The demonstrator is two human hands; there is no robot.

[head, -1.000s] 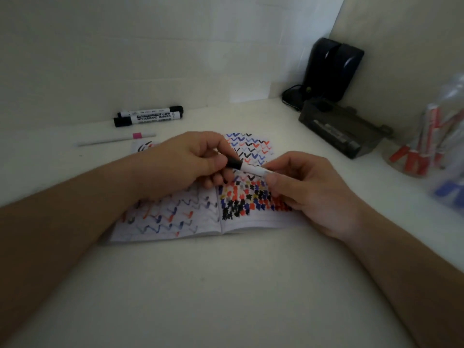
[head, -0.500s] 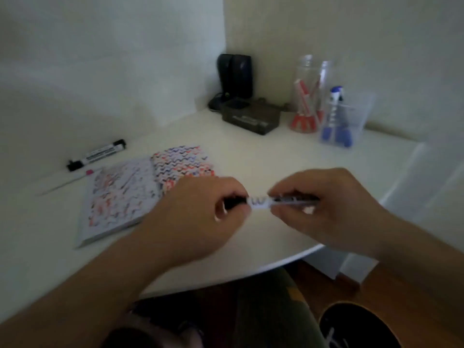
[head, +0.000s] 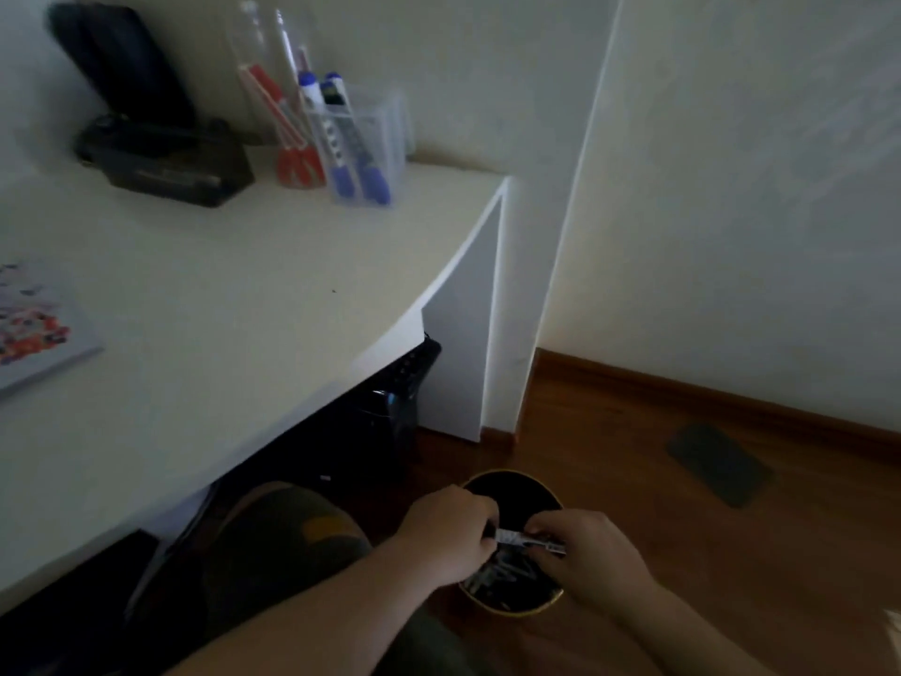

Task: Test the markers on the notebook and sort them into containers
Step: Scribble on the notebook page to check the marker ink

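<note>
Both hands hold one marker (head: 524,538) over a round bin (head: 512,608) that sits on the wooden floor. The left hand (head: 451,531) has its fingers curled around one end of the marker. The right hand (head: 592,553) pinches the other end. More markers lie inside the bin. Up on the white bench (head: 234,304), a clear jar (head: 273,65) holds red markers, and a clear box (head: 385,134) just beside it holds blue markers. The notebook (head: 34,329) full of colored scribbles lies at the left edge. A dark box (head: 170,165) sits near the jar.
</note>
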